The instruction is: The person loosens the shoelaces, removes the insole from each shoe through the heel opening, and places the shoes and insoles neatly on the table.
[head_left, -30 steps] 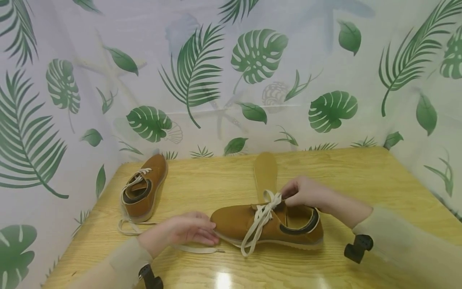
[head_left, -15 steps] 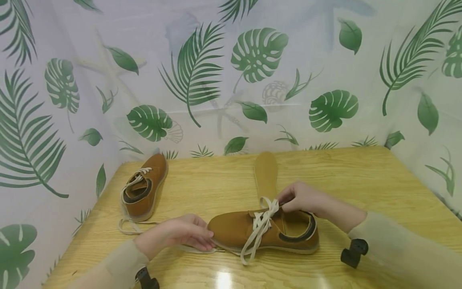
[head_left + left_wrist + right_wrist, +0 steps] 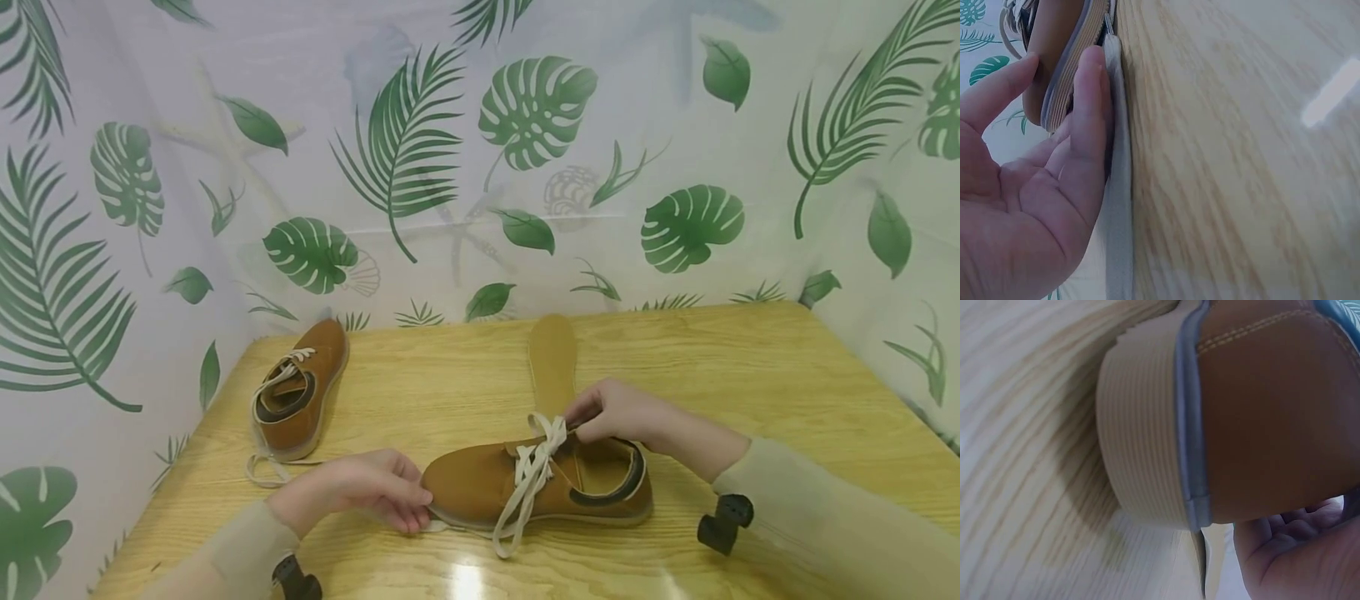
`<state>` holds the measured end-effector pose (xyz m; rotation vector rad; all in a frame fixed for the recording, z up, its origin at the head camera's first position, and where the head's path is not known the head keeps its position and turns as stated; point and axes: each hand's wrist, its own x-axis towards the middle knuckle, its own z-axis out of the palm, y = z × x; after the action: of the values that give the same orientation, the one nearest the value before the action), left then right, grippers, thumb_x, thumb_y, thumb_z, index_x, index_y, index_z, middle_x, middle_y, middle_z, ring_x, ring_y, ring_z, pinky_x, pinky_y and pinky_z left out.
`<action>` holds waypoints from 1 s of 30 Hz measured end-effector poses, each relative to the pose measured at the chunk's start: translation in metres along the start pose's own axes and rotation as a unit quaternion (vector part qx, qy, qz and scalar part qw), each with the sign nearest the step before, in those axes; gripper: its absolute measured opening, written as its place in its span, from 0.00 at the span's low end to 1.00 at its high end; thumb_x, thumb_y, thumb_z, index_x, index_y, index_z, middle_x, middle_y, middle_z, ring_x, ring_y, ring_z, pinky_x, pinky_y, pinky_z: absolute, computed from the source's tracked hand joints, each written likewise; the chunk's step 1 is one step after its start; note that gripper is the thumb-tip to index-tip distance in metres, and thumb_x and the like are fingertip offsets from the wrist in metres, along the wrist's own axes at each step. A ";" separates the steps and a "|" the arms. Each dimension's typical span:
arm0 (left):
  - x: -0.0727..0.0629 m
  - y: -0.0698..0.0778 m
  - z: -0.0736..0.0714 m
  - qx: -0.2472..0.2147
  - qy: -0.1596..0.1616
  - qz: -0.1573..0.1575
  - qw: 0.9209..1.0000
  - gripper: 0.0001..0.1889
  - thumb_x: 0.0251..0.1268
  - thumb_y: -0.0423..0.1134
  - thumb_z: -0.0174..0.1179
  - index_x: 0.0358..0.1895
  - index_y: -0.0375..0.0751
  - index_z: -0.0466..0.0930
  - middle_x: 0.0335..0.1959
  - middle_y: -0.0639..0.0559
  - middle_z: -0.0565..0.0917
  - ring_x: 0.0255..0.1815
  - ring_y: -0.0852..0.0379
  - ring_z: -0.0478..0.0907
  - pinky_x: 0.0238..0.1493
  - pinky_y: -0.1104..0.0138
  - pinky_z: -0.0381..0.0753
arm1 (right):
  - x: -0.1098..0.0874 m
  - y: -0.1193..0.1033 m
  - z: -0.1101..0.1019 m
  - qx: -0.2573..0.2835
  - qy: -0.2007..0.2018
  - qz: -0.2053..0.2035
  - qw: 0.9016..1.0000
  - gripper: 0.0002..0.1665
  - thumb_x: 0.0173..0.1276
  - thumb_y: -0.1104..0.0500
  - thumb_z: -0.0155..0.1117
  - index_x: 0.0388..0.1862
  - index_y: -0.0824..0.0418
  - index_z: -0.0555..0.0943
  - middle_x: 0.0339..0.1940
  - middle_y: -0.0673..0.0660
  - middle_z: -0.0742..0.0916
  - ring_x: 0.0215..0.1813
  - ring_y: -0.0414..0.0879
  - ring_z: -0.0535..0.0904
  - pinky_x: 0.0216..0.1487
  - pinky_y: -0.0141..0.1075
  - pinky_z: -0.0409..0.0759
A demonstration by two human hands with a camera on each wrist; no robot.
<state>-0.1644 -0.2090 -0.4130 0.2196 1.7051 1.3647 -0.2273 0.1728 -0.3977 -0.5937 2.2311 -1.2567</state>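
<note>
- Shoe [image 3: 468, 483]: mid-table [image 3: 712, 350], toe toward left edge; shifted slightly toward that edge over the last second.
- Left hand [image 3: 386, 492]: pinches toe, thumb above, fingers under sole.
- Right hand [image 3: 626, 414]: grips upper beside lace bow [image 3: 551, 433].
- Assessment: two-handed grip apparently serves repositioning.

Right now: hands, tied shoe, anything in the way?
Left hand holds tied shoe by toe; right hand grips it beside bow. Shoe side-on, toe left. Possible snag: loose lace under left hand.

A booth-like space: leaf-print sheeting [image 3: 442, 187] behind and beside a wood-grain table [image 3: 720, 375].
</note>
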 end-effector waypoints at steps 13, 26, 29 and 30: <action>-0.010 0.000 -0.001 -0.005 0.009 -0.011 1.000 0.16 0.80 0.38 0.56 0.55 0.26 0.80 0.36 0.52 0.91 0.35 0.63 0.89 0.42 0.73 0.91 | -0.003 -0.001 0.001 0.016 -0.008 0.003 1.000 0.21 0.62 0.69 0.66 0.55 0.74 0.87 0.52 0.64 0.93 0.50 0.37 0.86 0.59 0.38 0.86; -0.018 0.003 -0.013 0.020 0.061 0.038 0.997 0.20 0.75 0.33 0.61 0.62 0.21 0.76 0.45 0.48 0.88 0.44 0.59 0.87 0.53 0.68 0.90 | -0.001 0.000 0.000 0.032 -0.015 -0.001 0.999 0.21 0.63 0.68 0.67 0.54 0.75 0.86 0.50 0.62 0.93 0.48 0.36 0.86 0.53 0.29 0.84; -0.017 0.004 -0.014 0.035 0.072 0.051 0.995 0.21 0.76 0.33 0.60 0.63 0.20 0.74 0.49 0.47 0.87 0.48 0.58 0.86 0.57 0.67 0.89 | -0.002 0.001 -0.001 0.045 -0.022 -0.003 0.999 0.19 0.65 0.67 0.69 0.54 0.75 0.86 0.48 0.58 0.94 0.47 0.36 0.86 0.52 0.29 0.84; -0.017 0.005 -0.014 0.042 0.075 0.055 0.995 0.21 0.77 0.33 0.60 0.63 0.20 0.74 0.50 0.46 0.87 0.48 0.58 0.86 0.58 0.66 0.89 | -0.002 0.002 -0.002 0.050 -0.024 -0.004 0.998 0.19 0.65 0.67 0.70 0.54 0.75 0.86 0.47 0.56 0.94 0.47 0.36 0.87 0.52 0.29 0.85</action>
<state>-0.1670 -0.2270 -0.4000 0.2667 1.9019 1.4211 -0.2272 0.1756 -0.3981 -0.5876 2.1161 -1.3345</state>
